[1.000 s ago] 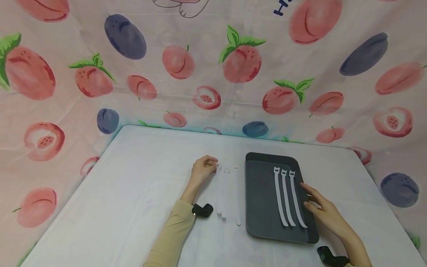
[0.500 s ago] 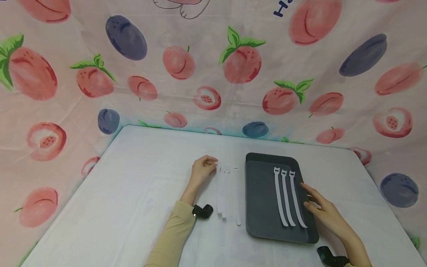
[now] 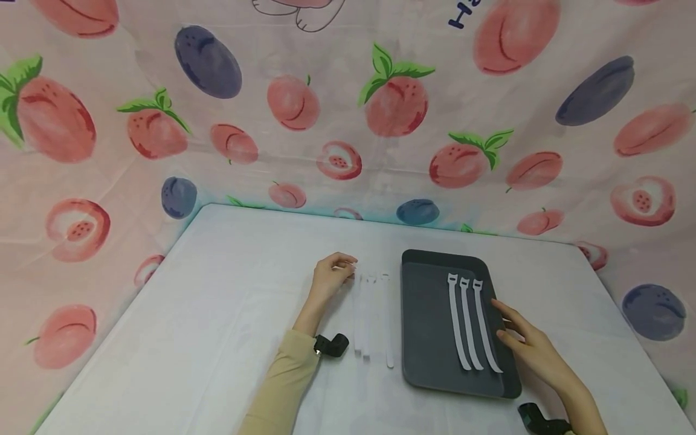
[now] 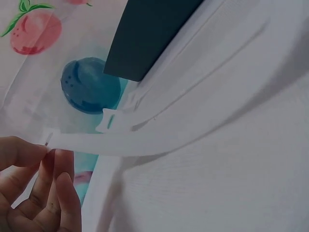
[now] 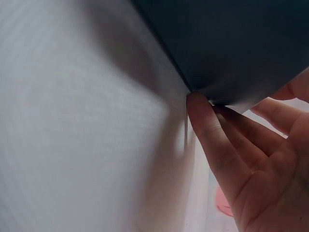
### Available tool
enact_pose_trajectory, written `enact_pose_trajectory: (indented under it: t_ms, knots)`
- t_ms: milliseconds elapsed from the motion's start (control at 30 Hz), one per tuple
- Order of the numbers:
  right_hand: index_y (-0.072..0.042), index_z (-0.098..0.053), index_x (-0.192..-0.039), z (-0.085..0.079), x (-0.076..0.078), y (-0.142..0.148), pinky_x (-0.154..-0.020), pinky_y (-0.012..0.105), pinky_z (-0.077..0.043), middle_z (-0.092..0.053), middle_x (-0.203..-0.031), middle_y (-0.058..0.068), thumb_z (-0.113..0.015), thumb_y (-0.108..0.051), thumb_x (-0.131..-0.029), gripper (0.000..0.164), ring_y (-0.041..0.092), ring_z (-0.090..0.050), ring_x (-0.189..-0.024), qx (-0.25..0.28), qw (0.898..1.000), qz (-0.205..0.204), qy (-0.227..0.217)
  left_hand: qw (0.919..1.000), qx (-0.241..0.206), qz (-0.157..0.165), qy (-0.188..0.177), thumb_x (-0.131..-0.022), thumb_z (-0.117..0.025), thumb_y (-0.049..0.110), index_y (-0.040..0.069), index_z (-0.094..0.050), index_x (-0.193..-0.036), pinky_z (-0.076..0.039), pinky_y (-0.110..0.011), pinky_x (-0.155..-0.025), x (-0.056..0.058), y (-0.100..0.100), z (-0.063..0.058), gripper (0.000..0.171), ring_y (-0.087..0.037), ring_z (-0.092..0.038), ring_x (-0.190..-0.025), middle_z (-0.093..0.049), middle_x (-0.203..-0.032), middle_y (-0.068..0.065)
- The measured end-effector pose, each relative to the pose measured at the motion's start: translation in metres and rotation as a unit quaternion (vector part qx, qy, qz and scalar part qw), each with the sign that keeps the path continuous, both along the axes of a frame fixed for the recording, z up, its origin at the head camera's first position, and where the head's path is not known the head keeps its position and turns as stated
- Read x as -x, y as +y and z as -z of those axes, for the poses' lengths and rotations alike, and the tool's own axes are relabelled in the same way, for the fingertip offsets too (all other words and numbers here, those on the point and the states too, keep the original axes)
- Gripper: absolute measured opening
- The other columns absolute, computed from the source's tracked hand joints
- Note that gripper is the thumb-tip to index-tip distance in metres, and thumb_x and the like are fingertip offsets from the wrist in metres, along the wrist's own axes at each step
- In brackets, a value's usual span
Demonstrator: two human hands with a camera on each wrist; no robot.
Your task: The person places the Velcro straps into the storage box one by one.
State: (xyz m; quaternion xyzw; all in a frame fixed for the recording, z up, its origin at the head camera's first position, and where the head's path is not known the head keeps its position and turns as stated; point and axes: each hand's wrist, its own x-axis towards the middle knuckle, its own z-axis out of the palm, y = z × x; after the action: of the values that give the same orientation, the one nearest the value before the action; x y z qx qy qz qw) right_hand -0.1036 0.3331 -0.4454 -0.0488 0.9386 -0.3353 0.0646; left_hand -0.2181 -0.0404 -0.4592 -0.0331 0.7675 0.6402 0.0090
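A white cable tie (image 4: 120, 144) rises from the white table, its slotted head end pinched between the thumb and forefinger of my left hand (image 3: 328, 279). Beside it lie further white cable ties (image 3: 387, 320), faint against the table in the head view. Inside the dark grey tray (image 3: 426, 326), three white cable ties (image 3: 460, 323) lie side by side, heads toward the far end. My right hand (image 3: 535, 350) touches the tray's right edge with extended fingers, seen close up against the tray's side in the right wrist view.
A white cloth covers the table (image 3: 217, 302). Behind and beside it hangs a pink fruit-print curtain (image 3: 304, 48). Black cameras sit on the left wrist (image 3: 331, 345) and right wrist (image 3: 541, 420).
The view shifts very slightly. Both hands, the tray and the cable ties keep almost the same places, with the left hand still pinching at the same tie end.
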Motion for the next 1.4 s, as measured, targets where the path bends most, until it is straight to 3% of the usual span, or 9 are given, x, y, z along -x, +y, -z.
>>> enact_pose_trajectory:
  t_ms: [167, 467, 700, 867, 1000, 1133, 1400]
  knots:
    - [-0.022, -0.022, -0.145, -0.001, 0.000, -0.001, -0.085, 0.067, -0.036, -0.028, -0.147, 0.021, -0.047, -0.030, -0.094, 0.058, 0.047, -0.041, -0.120, -0.004, 1.000, 0.001, 0.001, 1.0000, -0.001, 0.004, 0.003, -0.081, -0.061, 0.006, 0.009, -0.069, -0.095, -0.054, -0.033, -0.066, -0.001, 0.001, -0.004, 0.016, -0.021, -0.068, -0.071, -0.065, -0.084, -0.010]
    - [-0.022, -0.022, -0.145, -0.001, -0.001, -0.002, -0.085, 0.067, -0.036, -0.028, -0.146, 0.022, -0.047, -0.030, -0.094, 0.058, 0.048, -0.041, -0.120, -0.008, 1.000, 0.003, 0.000, 0.9999, -0.004, 0.014, 0.001, -0.081, -0.061, 0.007, 0.012, -0.069, -0.095, -0.053, -0.030, -0.066, -0.008, -0.001, -0.014, 0.016, -0.009, -0.065, -0.064, -0.064, -0.082, -0.006]
    - [-0.022, -0.022, -0.145, 0.001, -0.001, 0.000, -0.084, 0.066, -0.038, -0.029, -0.146, 0.021, -0.047, -0.030, -0.094, 0.057, 0.048, -0.042, -0.120, -0.004, 1.000, -0.001, 0.003, 0.9996, -0.013, 0.023, 0.002, -0.082, -0.060, 0.007, 0.011, -0.068, -0.097, -0.053, -0.035, -0.069, -0.010, -0.001, -0.019, 0.017, -0.011, -0.065, -0.066, -0.064, -0.083, -0.008]
    - [-0.023, -0.022, -0.145, 0.001, 0.000, 0.001, -0.084, 0.064, -0.039, -0.030, -0.145, 0.022, -0.048, -0.030, -0.094, 0.058, 0.049, -0.043, -0.119, -0.004, 1.000, -0.003, 0.005, 0.9991, -0.018, 0.037, 0.006, -0.082, -0.060, 0.003, 0.002, -0.066, -0.100, -0.053, -0.036, -0.069, -0.016, -0.002, -0.032, 0.020, -0.014, -0.065, -0.068, -0.064, -0.087, -0.017]
    - [-0.022, -0.022, -0.145, 0.001, 0.000, 0.001, -0.084, 0.064, -0.040, -0.030, -0.145, 0.022, -0.048, -0.030, -0.094, 0.057, 0.049, -0.042, -0.119, -0.004, 1.000, -0.003, 0.007, 0.9987, -0.026, 0.045, 0.001, -0.082, -0.060, 0.003, 0.002, -0.066, -0.101, -0.053, -0.041, -0.072, -0.014, -0.003, -0.030, 0.020, -0.019, -0.066, -0.070, -0.064, -0.089, -0.021]
    - [-0.023, -0.022, -0.145, 0.001, 0.000, 0.001, -0.084, 0.065, -0.040, -0.030, -0.145, 0.022, -0.048, -0.029, -0.094, 0.057, 0.049, -0.043, -0.119, -0.004, 1.000, -0.004, 0.008, 0.9984, -0.028, 0.047, 0.010, -0.082, -0.060, 0.005, 0.004, -0.067, -0.100, -0.052, -0.045, -0.075, -0.014, -0.004, -0.027, 0.020, -0.024, -0.067, -0.073, -0.065, -0.086, -0.017]
    - [-0.024, -0.021, -0.146, 0.000, 0.000, 0.001, -0.083, 0.066, -0.038, -0.030, -0.145, 0.023, -0.047, -0.030, -0.094, 0.058, 0.050, -0.042, -0.119, -0.005, 1.000, -0.004, 0.005, 0.9981, -0.020, 0.053, 0.027, -0.081, -0.060, 0.005, 0.006, -0.067, -0.098, -0.052, -0.033, -0.067, -0.018, -0.003, -0.034, 0.018, -0.015, -0.065, -0.066, -0.063, -0.078, -0.005]
